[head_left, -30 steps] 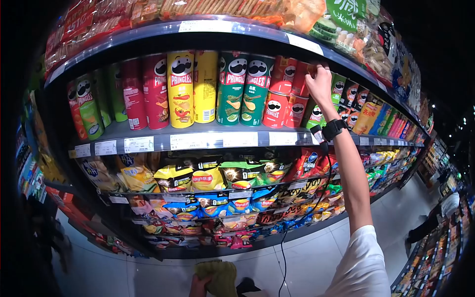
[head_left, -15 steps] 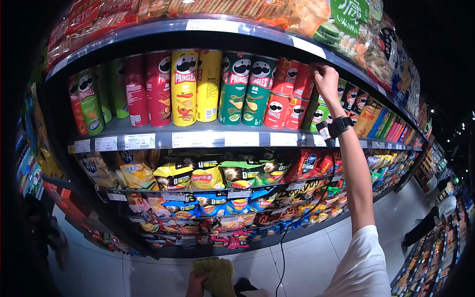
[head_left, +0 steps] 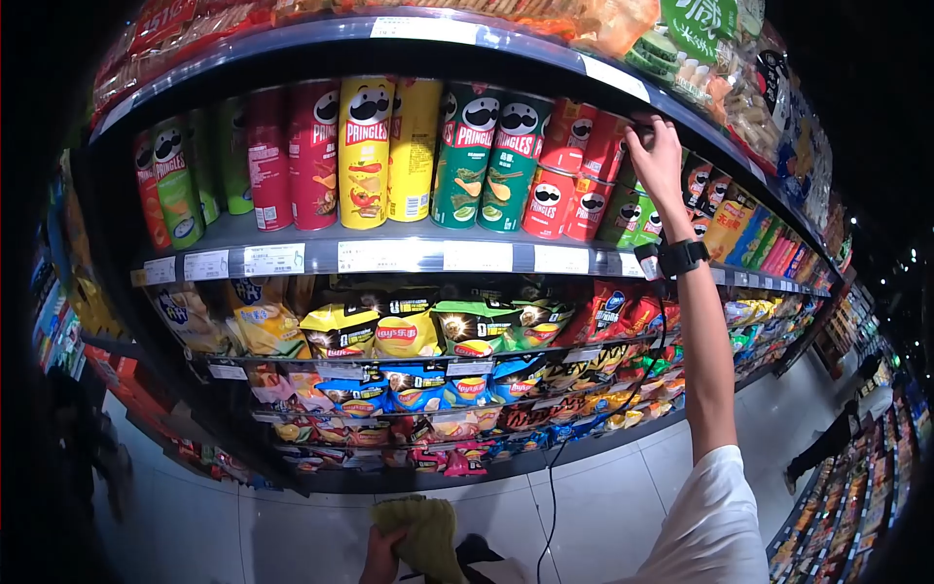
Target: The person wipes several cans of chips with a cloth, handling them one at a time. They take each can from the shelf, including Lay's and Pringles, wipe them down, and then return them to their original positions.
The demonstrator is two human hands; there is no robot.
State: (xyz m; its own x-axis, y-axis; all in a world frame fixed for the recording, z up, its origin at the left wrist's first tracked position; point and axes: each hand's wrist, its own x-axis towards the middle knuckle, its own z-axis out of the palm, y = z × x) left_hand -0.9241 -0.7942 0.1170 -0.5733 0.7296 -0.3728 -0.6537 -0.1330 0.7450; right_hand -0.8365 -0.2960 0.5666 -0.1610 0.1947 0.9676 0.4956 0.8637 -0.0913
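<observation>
My right hand (head_left: 656, 164) is raised to the upper shelf. Its thumb and fingers are apart, by the tops of the stacked small red Pringles cans (head_left: 605, 146) and the small green cans (head_left: 626, 216) beside them. Whether the fingertips touch a can is hard to see. Low in the view, my left hand (head_left: 383, 555) is closed on an olive-green cloth (head_left: 420, 535), which hangs over the floor. Tall Pringles cans in dark green (head_left: 514, 161), yellow (head_left: 364, 156) and red (head_left: 313, 161) stand upright to the left of the small cans.
A shelf edge with price tags (head_left: 477, 257) runs below the cans, and another shelf edge (head_left: 545, 60) overhangs them. Bags of chips (head_left: 409, 336) fill the lower racks. A black cable (head_left: 554, 496) hangs down to the floor. A person's leg (head_left: 822, 450) shows at right.
My right hand has shifted slightly right, and its fingers have spread from a closer pinch. The shelf sits a little higher in view. My left hand still holds the cloth.
</observation>
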